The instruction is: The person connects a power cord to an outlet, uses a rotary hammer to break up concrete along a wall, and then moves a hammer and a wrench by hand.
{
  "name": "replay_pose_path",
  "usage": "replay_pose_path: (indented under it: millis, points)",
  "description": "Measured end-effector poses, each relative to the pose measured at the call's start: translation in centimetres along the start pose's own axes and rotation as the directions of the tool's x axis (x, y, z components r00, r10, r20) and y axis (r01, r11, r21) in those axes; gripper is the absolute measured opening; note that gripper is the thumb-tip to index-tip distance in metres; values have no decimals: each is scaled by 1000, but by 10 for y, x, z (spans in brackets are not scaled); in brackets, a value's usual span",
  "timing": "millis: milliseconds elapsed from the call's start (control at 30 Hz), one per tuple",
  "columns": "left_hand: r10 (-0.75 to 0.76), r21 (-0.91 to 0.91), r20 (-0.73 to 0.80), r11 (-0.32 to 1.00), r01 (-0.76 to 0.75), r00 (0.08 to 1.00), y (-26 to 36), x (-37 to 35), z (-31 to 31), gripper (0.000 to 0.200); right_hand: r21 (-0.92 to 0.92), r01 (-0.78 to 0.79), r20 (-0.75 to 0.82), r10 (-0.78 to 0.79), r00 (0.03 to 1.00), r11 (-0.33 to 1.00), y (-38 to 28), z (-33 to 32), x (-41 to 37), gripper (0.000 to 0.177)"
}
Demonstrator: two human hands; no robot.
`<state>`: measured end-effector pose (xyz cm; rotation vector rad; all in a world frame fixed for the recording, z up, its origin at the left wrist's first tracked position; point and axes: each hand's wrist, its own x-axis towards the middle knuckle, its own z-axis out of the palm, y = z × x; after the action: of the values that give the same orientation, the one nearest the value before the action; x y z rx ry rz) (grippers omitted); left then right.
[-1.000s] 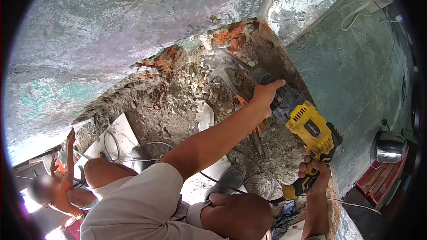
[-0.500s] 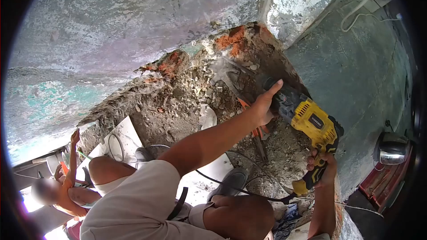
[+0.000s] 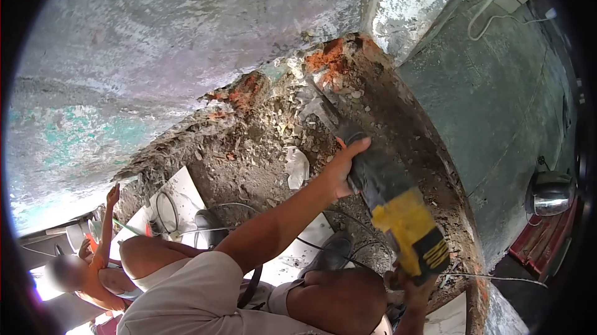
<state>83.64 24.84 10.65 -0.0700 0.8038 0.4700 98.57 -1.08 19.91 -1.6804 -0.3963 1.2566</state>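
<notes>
Over the rubble [image 3: 233,176], the drill [image 3: 404,211] is tilted w/ its bit [image 3: 328,108] twd the brick [image 3: 326,60] at the rubble's far edge, can't tell if touching. L hand [image 3: 343,167] clamped round the front, R hand [image 3: 415,290] gripping the rear, partly hidden. White scrap [image 3: 297,168] in the rubble, shoe [image 3: 336,253] at its near edge btw.

Rear end of the yellow power tool [image 3: 401,217] and right hand [image 3: 415,288] now lower, nearer the right knee [image 3: 351,298].
</notes>
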Motion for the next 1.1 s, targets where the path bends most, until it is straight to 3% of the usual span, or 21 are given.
replay_pose_path:
  millis: [67,133,200,267,333,400,433,533,567,600,667,700,733,800,867,933,1100]
  points:
    - [24,-26,62,999,-23,998,-5,-7,-9,42,-71,53,-30,-55,998,996,17,-1,-16,45]
    - [17,-13,97,1000,-15,995,-3,-7,-20,43,-516,327,92,-328,940,792,39,-9,-21,46]
    - [9,2,134,1000,-9,991,2,-2,-32,43,-612,495,269,-426,864,617,67,-15,-16,64]
    - [-26,-43,216,998,36,976,12,3,-44,47,-367,256,-1,-275,961,894,79,1,-17,81]
    - [8,-5,233,1000,-7,972,20,7,-49,47,-515,414,178,-378,908,751,90,1,-3,92]
    - [17,39,234,999,-27,972,20,6,-56,48,-402,315,98,-302,948,859,98,2,-13,90]
    - [36,46,200,998,-47,979,20,7,-53,48,-288,258,3,-269,963,922,78,20,-14,83]
    - [43,32,136,998,-47,990,30,0,-34,47,-292,195,-17,-209,978,936,41,33,-13,67]
    - [21,32,97,999,-25,995,35,-5,-28,46,-314,174,19,-177,984,934,35,31,-7,50]
    - [17,27,96,999,-20,995,38,-6,-25,46,-319,168,17,-172,985,933,30,32,-9,50]
    - [18,31,101,999,-21,995,42,-5,-14,45,-203,132,-147,-164,975,970,-7,52,-7,44]
    - [15,24,107,1000,-17,994,43,-5,-9,45,-330,232,-77,-271,959,915,7,29,3,34]
    - [24,18,97,1000,-26,995,45,-6,-2,45,-339,236,-76,-276,958,911,-4,35,4,34]
    - [32,5,82,999,-33,996,50,-3,10,45,-163,160,-188,-190,964,974,-44,58,9,34]
    - [20,-59,111,998,-14,994,55,-1,19,45,-228,102,-152,-139,979,968,-75,60,17,35]
    - [20,-59,82,998,-15,996,65,-6,31,45,-225,99,-35,-110,993,969,-103,58,24,48]
    - [61,-99,64,994,-54,996,91,-7,52,45,-272,104,-100,-136,986,957,-178,96,29,48]
